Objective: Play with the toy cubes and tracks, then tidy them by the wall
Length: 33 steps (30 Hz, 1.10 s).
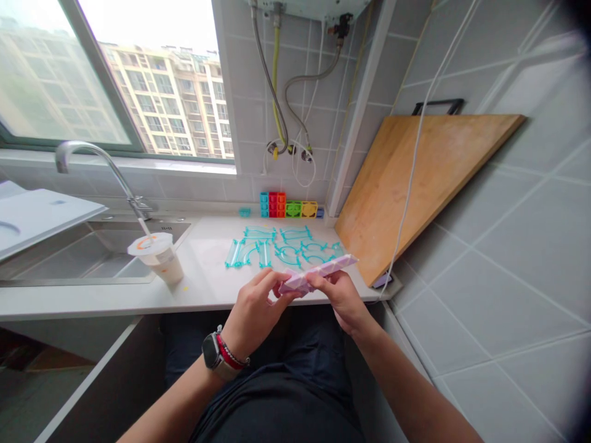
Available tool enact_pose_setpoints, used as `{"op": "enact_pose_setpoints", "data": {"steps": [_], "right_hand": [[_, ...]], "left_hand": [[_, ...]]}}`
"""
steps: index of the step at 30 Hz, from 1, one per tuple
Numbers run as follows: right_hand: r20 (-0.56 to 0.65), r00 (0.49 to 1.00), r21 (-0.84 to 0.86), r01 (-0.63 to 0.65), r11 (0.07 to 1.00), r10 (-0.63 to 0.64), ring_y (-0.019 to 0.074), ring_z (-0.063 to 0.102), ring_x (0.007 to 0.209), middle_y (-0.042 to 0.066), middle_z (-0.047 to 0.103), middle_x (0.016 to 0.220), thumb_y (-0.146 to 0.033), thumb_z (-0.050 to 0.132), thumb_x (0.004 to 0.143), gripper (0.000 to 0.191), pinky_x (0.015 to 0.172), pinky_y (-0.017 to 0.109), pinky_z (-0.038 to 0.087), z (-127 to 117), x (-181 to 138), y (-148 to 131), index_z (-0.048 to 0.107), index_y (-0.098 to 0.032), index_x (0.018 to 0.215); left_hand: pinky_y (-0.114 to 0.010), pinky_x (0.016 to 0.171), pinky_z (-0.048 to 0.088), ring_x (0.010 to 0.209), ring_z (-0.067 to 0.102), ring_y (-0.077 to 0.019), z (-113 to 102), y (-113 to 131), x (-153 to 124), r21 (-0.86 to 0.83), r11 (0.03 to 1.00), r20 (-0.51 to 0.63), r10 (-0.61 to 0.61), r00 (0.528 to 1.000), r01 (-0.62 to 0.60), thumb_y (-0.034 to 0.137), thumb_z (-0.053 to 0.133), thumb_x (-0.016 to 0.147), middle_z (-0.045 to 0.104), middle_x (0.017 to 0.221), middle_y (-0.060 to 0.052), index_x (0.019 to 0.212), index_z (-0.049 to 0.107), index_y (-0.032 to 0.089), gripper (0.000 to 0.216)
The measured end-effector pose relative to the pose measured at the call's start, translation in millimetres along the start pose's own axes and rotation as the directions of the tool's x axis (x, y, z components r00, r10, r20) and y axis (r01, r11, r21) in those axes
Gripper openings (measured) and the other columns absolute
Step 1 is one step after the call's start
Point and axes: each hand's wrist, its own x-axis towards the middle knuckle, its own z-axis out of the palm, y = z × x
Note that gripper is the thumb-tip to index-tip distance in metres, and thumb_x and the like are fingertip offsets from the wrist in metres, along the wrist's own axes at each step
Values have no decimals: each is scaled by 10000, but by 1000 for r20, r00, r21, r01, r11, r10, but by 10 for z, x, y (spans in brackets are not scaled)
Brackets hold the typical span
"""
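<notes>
- Nearest, on the left wrist, a dark-faced watch sits beside a red bracelet.
- The left hand is closed to a narrow pinch, thumb and fingers on the near left end of a lilac patterned packet.
- The right hand grips the same packet from the right, its thumb on top and its other fingers partly hidden.
- The packet lies between the two hands, slanting up to the right, its far right end jutting past the right hand; it shows above the near edge of the white worktop.
- To the left stands a lidded drink cup with a straw, near the stainless-steel sink.
- Just beyond the packet, clear teal-edged plastic pieces lie spread flat in rows.
- To the right, a wooden board leans against the tiled wall.
- Farther back, blue, red, green and yellow blocks line the worktop's far side.
- At far left, a curved tap rises before the window.
</notes>
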Motion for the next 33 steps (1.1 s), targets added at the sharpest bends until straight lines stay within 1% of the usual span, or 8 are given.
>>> {"op": "enact_pose_setpoints", "data": {"steps": [6, 10, 13, 16, 20, 24, 29, 33], "right_hand": [[65, 998, -175, 26, 984, -15, 240, 692, 825, 54, 752, 887, -484, 817, 773, 382, 769, 329, 524, -52, 31, 18, 739, -164, 967], [130, 982, -393, 175, 903, -134, 236, 684, 838, 53, 733, 918, -456, 792, 801, 350, 769, 336, 528, -112, 59, 0, 711, -176, 995], [321, 920, -472, 362, 804, -226, 254, 672, 947, 70, 732, 1010, -383, 815, 800, 264, 876, 379, 519, -87, 37, 31, 730, -208, 979], [472, 851, -421, 448, 789, -232, 251, 670, 959, 76, 744, 1015, -359, 798, 831, 184, 901, 390, 512, -50, 18, 76, 754, -214, 936], [344, 926, -423, 298, 856, -152, 242, 676, 866, 73, 771, 948, -466, 748, 874, 268, 750, 340, 515, -86, 76, 46, 778, -210, 947], [270, 954, -365, 225, 903, -128, 232, 676, 764, 65, 784, 881, -509, 778, 834, 327, 631, 308, 476, -93, 140, 15, 791, -202, 945], [210, 972, -286, 161, 945, -102, 230, 696, 734, 75, 797, 877, -500, 765, 846, 331, 618, 310, 505, 19, 101, 60, 801, -185, 938], [161, 984, -145, 95, 985, -71, 251, 724, 833, 74, 792, 944, -495, 797, 811, 366, 696, 330, 562, 72, 63, 36, 780, -184, 1004]], "left_hand": [[-223, 622, 515, 677, 595, -132, 22, -112, -8, 93, 995, 112, 24, 993, -34, 314, 702, 931, 654, 833, -15, 1059, 716, 195, 175], [-228, 607, 500, 639, 615, -139, 44, -141, 1, 76, 997, 124, -34, 992, 25, 343, 679, 935, 693, 731, -13, 861, 720, 184, 181], [-232, 601, 510, 576, 627, -136, 2, -134, 36, 8, 994, 113, -109, 988, 109, 369, 619, 967, 689, 620, -4, 726, 699, 184, 314], [-238, 614, 565, 608, 664, -147, -122, -148, 77, -142, 975, 111, -159, 981, 174, 419, 586, 981, 707, 657, -17, 775, 723, 181, 344], [-295, 724, 630, 846, 719, -197, -281, -217, 68, -240, 948, 57, -201, 978, 209, 445, 634, 951, 763, 987, -88, 1057, 738, 184, 301], [-432, 1060, 534, 1307, 595, -296, -181, -303, -35, -419, 884, 269, -98, 958, 208, 344, 806, 832, 602, 1463, -134, 1415, 590, 268, 626], [-380, 899, 624, 1079, 728, -274, 54, -407, -134, -670, 668, 334, -120, 935, 325, 266, 819, 828, 711, 1307, -148, 1439, 577, 215, 659], [-379, 859, 644, 1041, 750, -291, 52, -404, -150, -716, 592, 374, -122, 919, 370, 199, 874, 757, 722, 1296, -157, 1463, 557, 203, 774]]}}
